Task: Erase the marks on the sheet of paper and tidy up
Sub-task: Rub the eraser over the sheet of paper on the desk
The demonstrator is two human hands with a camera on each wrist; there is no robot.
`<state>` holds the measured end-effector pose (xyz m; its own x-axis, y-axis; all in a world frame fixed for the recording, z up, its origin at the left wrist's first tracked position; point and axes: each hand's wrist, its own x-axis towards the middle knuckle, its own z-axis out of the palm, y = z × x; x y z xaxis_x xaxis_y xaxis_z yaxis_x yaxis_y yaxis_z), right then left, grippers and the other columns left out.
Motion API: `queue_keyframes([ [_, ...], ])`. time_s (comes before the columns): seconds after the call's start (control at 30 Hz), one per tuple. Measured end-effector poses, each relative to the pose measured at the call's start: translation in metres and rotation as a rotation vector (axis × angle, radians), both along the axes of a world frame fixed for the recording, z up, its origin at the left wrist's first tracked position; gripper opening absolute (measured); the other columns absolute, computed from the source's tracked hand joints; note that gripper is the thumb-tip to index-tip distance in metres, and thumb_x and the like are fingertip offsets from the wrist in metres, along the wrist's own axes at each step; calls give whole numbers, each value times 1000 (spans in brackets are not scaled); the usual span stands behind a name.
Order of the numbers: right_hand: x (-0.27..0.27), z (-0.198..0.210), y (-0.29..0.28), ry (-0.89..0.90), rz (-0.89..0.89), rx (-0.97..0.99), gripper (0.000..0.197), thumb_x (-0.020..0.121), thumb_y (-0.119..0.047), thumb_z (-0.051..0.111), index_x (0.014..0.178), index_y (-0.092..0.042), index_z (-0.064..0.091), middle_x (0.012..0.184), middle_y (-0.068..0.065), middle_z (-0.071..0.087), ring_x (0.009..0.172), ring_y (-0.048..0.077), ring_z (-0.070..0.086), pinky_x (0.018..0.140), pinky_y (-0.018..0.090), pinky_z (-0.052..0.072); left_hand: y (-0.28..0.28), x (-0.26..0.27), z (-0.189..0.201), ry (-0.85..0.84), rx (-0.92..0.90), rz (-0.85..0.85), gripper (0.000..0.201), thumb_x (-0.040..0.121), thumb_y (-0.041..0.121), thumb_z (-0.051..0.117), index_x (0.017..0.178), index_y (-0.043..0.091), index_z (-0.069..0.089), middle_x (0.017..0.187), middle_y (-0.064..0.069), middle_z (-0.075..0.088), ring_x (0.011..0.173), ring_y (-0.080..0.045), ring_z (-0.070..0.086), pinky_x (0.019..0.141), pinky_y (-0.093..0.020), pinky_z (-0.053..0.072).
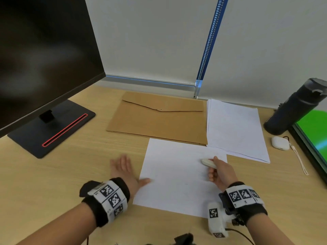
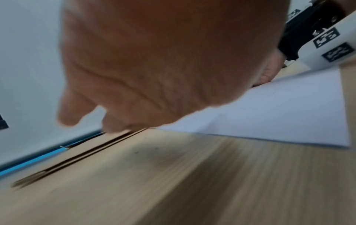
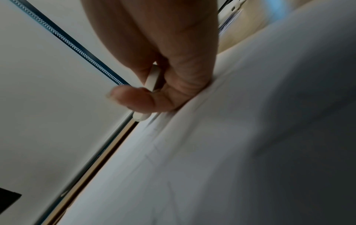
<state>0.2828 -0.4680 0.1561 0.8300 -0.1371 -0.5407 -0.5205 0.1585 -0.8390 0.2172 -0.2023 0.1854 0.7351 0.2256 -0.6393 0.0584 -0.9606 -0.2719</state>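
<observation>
A white sheet of paper (image 1: 177, 175) lies on the wooden desk in front of me; only very faint pencil marks show on it (image 3: 192, 152). My right hand (image 1: 218, 171) grips a white eraser (image 1: 208, 163) over the sheet's upper right part, thumb and fingers curled round it (image 3: 152, 79). My left hand (image 1: 123, 170) is spread with straight fingers just left of the sheet, its thumb on the sheet's left edge. In the left wrist view the left palm (image 2: 163, 60) hovers low over the desk beside the sheet (image 2: 279, 118).
A brown envelope folder (image 1: 159, 119) lies behind the sheet, a stack of white paper (image 1: 235, 128) to its right. A dark monitor (image 1: 44, 50) stands at left. A dark bottle (image 1: 295, 106), white earbud case (image 1: 280, 143) and green-screened tablet (image 1: 315, 131) sit at right.
</observation>
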Motion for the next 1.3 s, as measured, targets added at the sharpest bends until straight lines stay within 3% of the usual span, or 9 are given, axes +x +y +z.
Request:
queue_keyframes([
  [0.17,1,0,0,1,12,-20,33,100,-22,36,81,-7,58,41,1,44,28,11,38,32,18,31,-26,1,4,-131,-288,-280,87,73,72,-12,135,15,-34,137,-2,-42,141,-22,-27,112,-46,-17],
  [0.4,1,-2,0,-2,7,-21,32,100,-22,36,81,-6,57,37,0,45,26,12,38,32,15,32,-101,-12,-19,37,-591,-820,84,75,76,-13,144,29,-22,146,12,-31,132,-6,-30,107,-38,-24],
  [0.57,-1,1,-1,0,0,-25,30,100,-21,38,82,-6,57,38,2,44,28,14,39,33,18,32,-57,-15,-17,44,-345,-360,87,91,69,20,145,19,-26,146,1,-38,138,-15,-29,116,-43,-14],
  [0.7,-2,4,0,15,11,-39,29,100,-21,38,83,-6,57,45,6,44,29,15,39,34,18,33,-20,1,10,90,79,265,106,84,76,30,149,3,-10,155,-27,-1,143,-41,10,118,-50,7],
  [0.8,-1,5,0,17,13,-40,28,99,-21,39,84,-6,57,49,8,43,29,14,39,33,18,34,-24,8,35,40,179,10,74,96,59,29,150,28,-9,153,-27,19,138,-51,18,111,-64,7],
  [0.9,-1,4,0,20,10,-40,28,99,-21,39,82,-7,57,48,7,44,29,14,39,33,17,34,-35,12,24,-178,-54,-283,75,95,62,12,149,18,-15,156,-13,-19,145,-34,-10,113,-56,-3],
  [1.07,-2,5,0,20,4,-29,28,100,-21,38,83,-6,55,46,6,44,27,14,40,33,16,34,-58,6,-16,23,-473,-750,72,70,65,-16,136,37,-28,140,9,-40,131,-12,-34,111,-40,-20],
  [1.17,-4,7,0,18,21,-38,29,100,-21,37,82,-7,56,53,10,43,29,14,40,34,17,34,-34,13,-23,-4,-381,-617,73,68,65,-19,134,35,-32,143,7,-38,138,-17,-30,112,-44,-17],
  [1.3,-4,8,1,22,43,-60,30,100,-22,37,81,-8,56,53,10,44,31,16,40,37,20,34,-2,31,-3,-108,129,-265,66,100,49,6,148,10,-15,156,-9,-20,145,-26,-17,114,-53,-8],
])
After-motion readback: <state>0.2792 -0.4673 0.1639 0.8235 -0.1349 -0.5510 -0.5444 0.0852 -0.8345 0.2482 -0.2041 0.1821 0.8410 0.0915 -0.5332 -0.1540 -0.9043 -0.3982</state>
